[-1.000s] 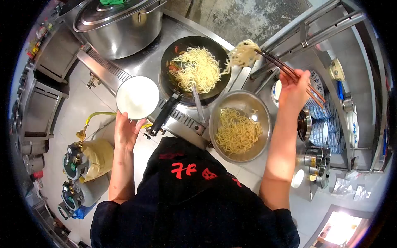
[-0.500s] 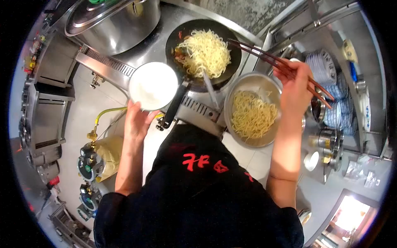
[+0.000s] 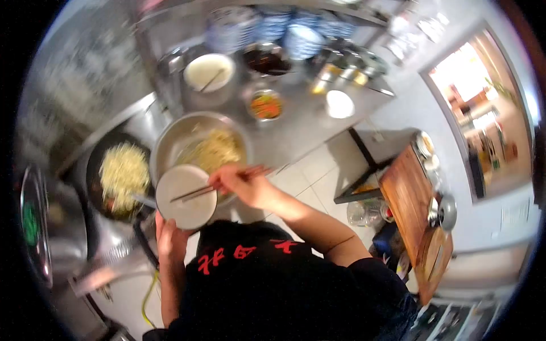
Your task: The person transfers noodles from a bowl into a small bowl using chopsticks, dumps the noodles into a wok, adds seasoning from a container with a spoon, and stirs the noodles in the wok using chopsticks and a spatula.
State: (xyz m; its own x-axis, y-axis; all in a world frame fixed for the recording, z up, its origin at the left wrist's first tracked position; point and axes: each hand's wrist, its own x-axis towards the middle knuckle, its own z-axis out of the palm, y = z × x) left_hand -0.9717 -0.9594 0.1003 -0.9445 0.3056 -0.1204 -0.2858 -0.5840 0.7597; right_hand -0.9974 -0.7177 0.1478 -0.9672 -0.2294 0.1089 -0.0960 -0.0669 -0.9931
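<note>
My left hand (image 3: pixel 169 238) grips a white bowl (image 3: pixel 185 211) by its lower edge, and no food shows inside it. Dark chopsticks (image 3: pixel 192 195) reach over the bowl from my right hand (image 3: pixel 238 183), which is closed around them. Right behind the bowl stands a large metal basin (image 3: pixel 165 136) with noodles (image 3: pixel 219 149) in it, partly covered by the bowl and my hand. To the left, a black wok (image 3: pixel 95 196) holds a heap of pale noodles (image 3: pixel 124 173). A metal utensil (image 3: pixel 143 199) slants out of the wok towards the bowl.
At the back of the counter (image 3: pixel 296 136) are a pot with white contents (image 3: pixel 209 71), a container of chopped orange and green pieces (image 3: pixel 266 105) and a white cup (image 3: pixel 339 104). Stacked dishes (image 3: pixel 301 41) stand behind. A lidded pot (image 3: pixel 62 227) is far left, a wooden-topped table (image 3: pixel 404 190) right.
The view has swung to the right, towards the basin and counter. My left hand has brought the bowl from beside the wok to the basin's front edge. The chopsticks now point over the bowl.
</note>
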